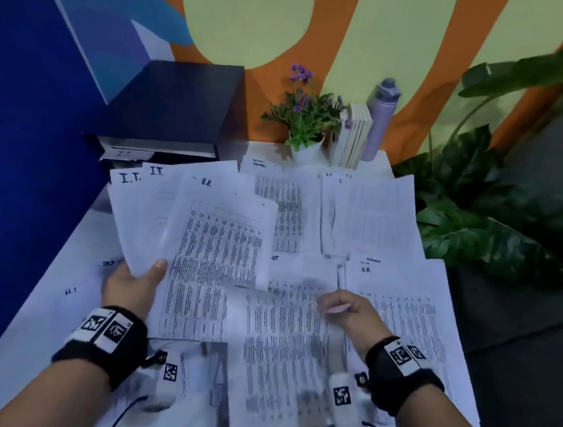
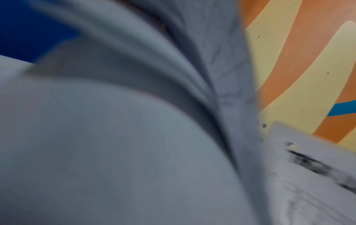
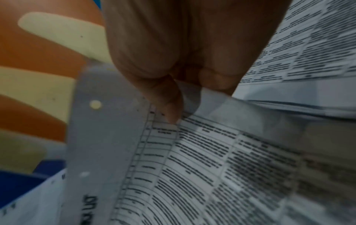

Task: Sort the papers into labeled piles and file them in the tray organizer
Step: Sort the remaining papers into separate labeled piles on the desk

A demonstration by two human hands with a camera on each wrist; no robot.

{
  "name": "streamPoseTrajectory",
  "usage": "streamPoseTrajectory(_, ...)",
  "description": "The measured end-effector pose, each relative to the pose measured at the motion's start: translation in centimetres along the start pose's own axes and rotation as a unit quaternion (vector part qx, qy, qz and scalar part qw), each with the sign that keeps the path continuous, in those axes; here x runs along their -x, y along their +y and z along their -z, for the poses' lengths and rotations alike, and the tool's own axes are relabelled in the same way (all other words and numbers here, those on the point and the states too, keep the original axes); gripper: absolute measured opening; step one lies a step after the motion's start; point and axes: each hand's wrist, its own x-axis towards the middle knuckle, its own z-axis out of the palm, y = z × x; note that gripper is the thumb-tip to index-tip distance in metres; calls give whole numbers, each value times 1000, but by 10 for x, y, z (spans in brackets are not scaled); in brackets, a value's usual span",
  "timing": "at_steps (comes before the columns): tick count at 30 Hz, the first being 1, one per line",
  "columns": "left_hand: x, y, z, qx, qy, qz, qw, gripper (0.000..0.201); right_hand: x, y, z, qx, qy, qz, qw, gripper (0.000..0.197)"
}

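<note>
A white table (image 1: 40, 310) carries everything, its bare top showing mainly along the left edge, where small handwritten labels sit on the surface. Printed sheets cover most of it in overlapping piles: one pile (image 1: 287, 210) at the back middle, another (image 1: 372, 215) just to its right, a third (image 1: 401, 314) at the near right, and more pages (image 1: 281, 344) spread across the near middle. At the back left corner stands a dark tray organizer (image 1: 176, 113) with a labelled slot in front. Along the back edge stand a small potted plant (image 1: 305, 126) with purple flowers, a few upright books (image 1: 354, 136) just beside it, and a pale bottle (image 1: 380, 119) next to the books.
</note>
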Motion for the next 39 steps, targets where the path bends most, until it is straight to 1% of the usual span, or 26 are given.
streamPoseTrajectory(2,0,2,5,8,25,-6,1000,34,13,6,-8,14,-43,2,999,48)
streamPoseTrajectory(4,0,4,11,14,45,-8,999,33,19,12,-13,26,-62,7,998,52)
streamPoseTrajectory(5,-1,5,13,10,56,-4,998,32,20,14,-13,28,-60,5,998,51)
streamPoseTrajectory(7,-3,7,18,9,77,9,997,35,20,17,-11,31,-53,1,998,39)
streamPoseTrajectory(9,-6,6,22,6,91,37,995,48,17,19,-10,47,-20,4,999,26)
streamPoseTrajectory(11,-8,3,25,10,98,60,993,61,10,19,-5,68,66,3,995,36)
streamPoseTrajectory(12,-7,5,25,18,102,59,993,60,7,17,-3,82,119,-5,990,41)
streamPoseTrajectory(13,-5,7,25,23,108,49,993,53,4,14,0,94,162,-14,982,45)
streamPoseTrajectory(15,1,12,27,26,122,15,992,38,-2,14,2,116,202,-23,972,50)
streamPoseTrajectory(17,6,15,27,30,125,-14,992,33,-6,13,0,133,215,-24,967,53)
streamPoseTrajectory(20,9,19,29,46,116,-39,991,33,-11,9,-10,153,196,-31,968,63)
streamPoseTrajectory(21,8,19,29,51,109,-43,992,34,-14,7,-13,185,203,-20,961,68)
streamPoseTrajectory(23,13,24,27,55,90,-55,993,30,-17,1,-19,278,218,17,935,72)
streamPoseTrajectory(24,18,27,25,55,77,-60,994,26,-18,-2,-24,287,195,37,937,71)
streamPoseTrajectory(25,22,29,22,60,60,-59,995,24,-18,-7,-29,242,145,54,958,70)
streamPoseTrajectory(26,28,30,17,66,37,-53,996,25,-17,-14,-36,167,87,58,980,68)
streamPoseTrajectory(27,34,30,12,69,11,-44,997,27,-15,-21,-42,95,41,57,993,64)
streamPoseTrajectory(28,40,30,6,71,-15,-35,997,28,-12,-28,-47,51,20,60,997,57)
streamPoseTrajectory(29,44,29,0,70,-37,-26,996,27,-11,-33,-50,20,27,66,997,49)
streamPoseTrajectory(32,55,26,-14,57,-84,-16,995,19,-13,-38,-44,-41,92,69,993,24)
streamPoseTrajectory(33,56,22,-18,59,-95,-11,994,16,-13,-38,-39,-56,100,74,991,20)
streamPoseTrajectory(34,57,21,-21,73,-106,-5,992,14,-13,-36,-34,-57,109,76,990,22)
streamPoseTrajectory(35,58,20,-22,92,-120,7,989,12,-11,-34,-27,-63,115,76,988,30)
streamPoseTrajectory(36,58,19,-23,103,-130,18,986,11,-10,-32,-21,-70,128,71,987,31)
streamPoseTrajectory(38,58,20,-23,100,-141,24,985,8,-7,-29,-8,-91,141,68,984,13)
streamPoseTrajectory(39,59,21,-23,101,-142,23,984,7,-7,-26,-2,-93,145,64,983,11)
